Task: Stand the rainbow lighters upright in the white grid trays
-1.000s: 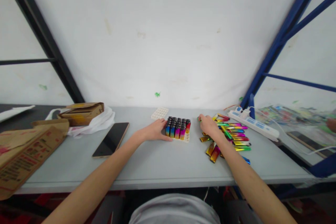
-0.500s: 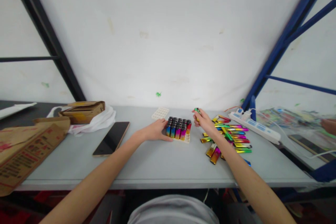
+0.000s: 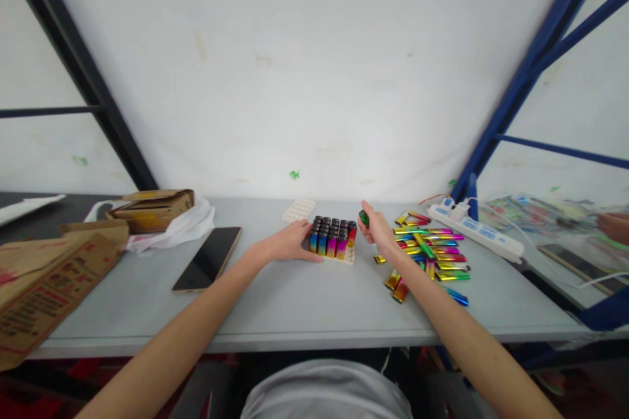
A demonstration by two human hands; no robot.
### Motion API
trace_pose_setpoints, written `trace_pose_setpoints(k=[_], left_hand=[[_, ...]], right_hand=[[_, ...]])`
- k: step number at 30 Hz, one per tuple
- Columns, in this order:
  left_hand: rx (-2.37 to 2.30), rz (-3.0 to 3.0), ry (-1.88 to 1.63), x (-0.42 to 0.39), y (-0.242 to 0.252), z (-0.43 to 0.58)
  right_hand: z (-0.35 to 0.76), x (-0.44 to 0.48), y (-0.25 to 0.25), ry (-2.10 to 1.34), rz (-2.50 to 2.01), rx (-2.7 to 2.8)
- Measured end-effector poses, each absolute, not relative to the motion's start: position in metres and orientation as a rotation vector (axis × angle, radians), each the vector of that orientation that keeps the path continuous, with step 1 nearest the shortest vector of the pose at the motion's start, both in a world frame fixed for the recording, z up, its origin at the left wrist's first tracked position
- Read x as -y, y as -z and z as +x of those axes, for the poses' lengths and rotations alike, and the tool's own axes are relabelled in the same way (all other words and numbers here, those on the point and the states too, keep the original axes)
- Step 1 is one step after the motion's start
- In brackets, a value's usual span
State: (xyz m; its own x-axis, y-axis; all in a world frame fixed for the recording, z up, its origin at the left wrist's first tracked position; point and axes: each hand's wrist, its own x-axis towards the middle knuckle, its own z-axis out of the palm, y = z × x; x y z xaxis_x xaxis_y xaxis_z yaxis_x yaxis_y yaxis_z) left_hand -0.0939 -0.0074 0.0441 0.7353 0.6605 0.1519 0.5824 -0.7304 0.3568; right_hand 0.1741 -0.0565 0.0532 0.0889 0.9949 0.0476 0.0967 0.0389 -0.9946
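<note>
A white tray (image 3: pixel 348 258) stands on the grey table (image 3: pixel 295 301), filled with upright rainbow-coloured lighters (image 3: pixel 331 237) with black tops. My left hand (image 3: pixel 289 242) rests against the tray's left side, fingers curled on its edge. My right hand (image 3: pixel 377 230) hovers just right of the tray, closed on a single lighter (image 3: pixel 364 217) with a green end. A loose pile of rainbow lighters (image 3: pixel 430 250) lies flat on the table to the right of that hand.
An empty white tray (image 3: pixel 298 210) lies behind the filled one. A phone (image 3: pixel 208 258), cardboard boxes (image 3: pixel 46 281) and a white plastic bag (image 3: pixel 181 226) sit at the left. A white power strip (image 3: pixel 474 233) lies at the right, and another person's hand (image 3: pixel 613 226) shows at the far right.
My right hand has lifted one lighter out of the pile and carried it left towards the tray. My left hand has stayed on the tray.
</note>
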Motion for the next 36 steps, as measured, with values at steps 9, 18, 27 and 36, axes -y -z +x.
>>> trace_pose_setpoints(k=[9,18,27,36], left_hand=[[-0.989,2.661,-0.401,0.006,-0.043,-0.094],[-0.984,2.669,-0.392,0.006,-0.042,-0.093],[-0.975,2.664,-0.405,0.005,-0.042,-0.093],[-0.997,2.669,-0.370,0.007,-0.043,-0.093]], right_hand=[[0.171,0.058,-0.055,-1.066,-1.239,1.218],[0.170,0.058,-0.055,-1.076,-1.266,1.260],[0.175,0.053,-0.047,-1.006,-1.246,1.303],[0.181,0.057,-0.059,-1.004,-1.103,1.332]])
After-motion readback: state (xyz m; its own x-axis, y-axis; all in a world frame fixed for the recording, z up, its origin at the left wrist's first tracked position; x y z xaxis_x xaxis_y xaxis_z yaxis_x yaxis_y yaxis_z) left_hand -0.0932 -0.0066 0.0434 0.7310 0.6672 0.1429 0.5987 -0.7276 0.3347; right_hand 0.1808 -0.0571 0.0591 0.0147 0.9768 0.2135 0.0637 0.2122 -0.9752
